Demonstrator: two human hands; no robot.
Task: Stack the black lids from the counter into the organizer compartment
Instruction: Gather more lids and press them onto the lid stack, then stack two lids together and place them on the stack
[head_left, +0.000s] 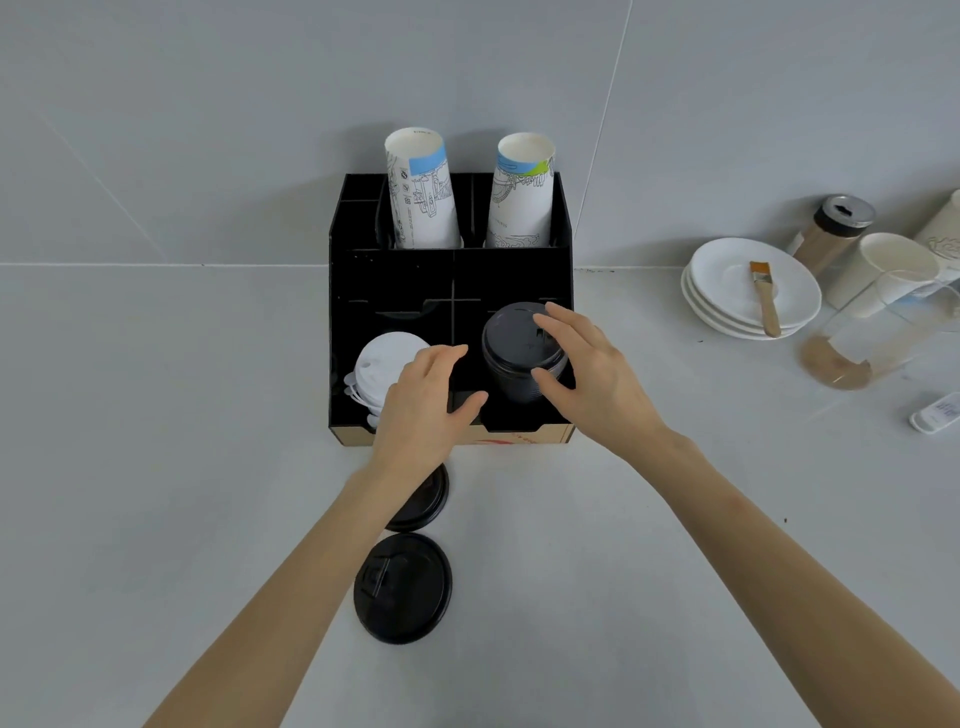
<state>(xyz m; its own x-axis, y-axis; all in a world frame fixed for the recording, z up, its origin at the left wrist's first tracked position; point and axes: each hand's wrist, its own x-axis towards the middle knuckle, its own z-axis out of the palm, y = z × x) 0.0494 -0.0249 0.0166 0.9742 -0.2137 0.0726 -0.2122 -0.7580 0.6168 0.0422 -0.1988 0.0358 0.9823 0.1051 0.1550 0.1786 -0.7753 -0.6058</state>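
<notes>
A: What's biggest here?

B: The grey counter (571, 545), then the black organizer (395, 270) standing on it against the wall. I'll place everything from the organizer.

A: What's in it?

B: Two stacks of printed paper cups (423, 192) in its back compartments. White lids (387, 371) in the front left compartment, and a stack of black lids (511, 338) in the front right one, rising above the dividers.

A: And the hands?

B: The right hand (597, 379) is over the front right compartment, fingers on top of the black stack and thumb against its near side, closed around it. The left hand (426, 410) is at the organizer's front, covering part of the white lids, fingers spread and gripping nothing; its thumb reaches toward the stack, though I cannot tell if it touches.

A: Any lids still out?

B: Two, just in front of the organizer. One lid (423, 501) is half hidden under the left wrist, a second lid (404, 590) lies nearer still, in full view.

A: To the organizer's right?

B: Stacked white plates (727, 283) with a small brush (764, 301) on top, well apart from it.
</notes>
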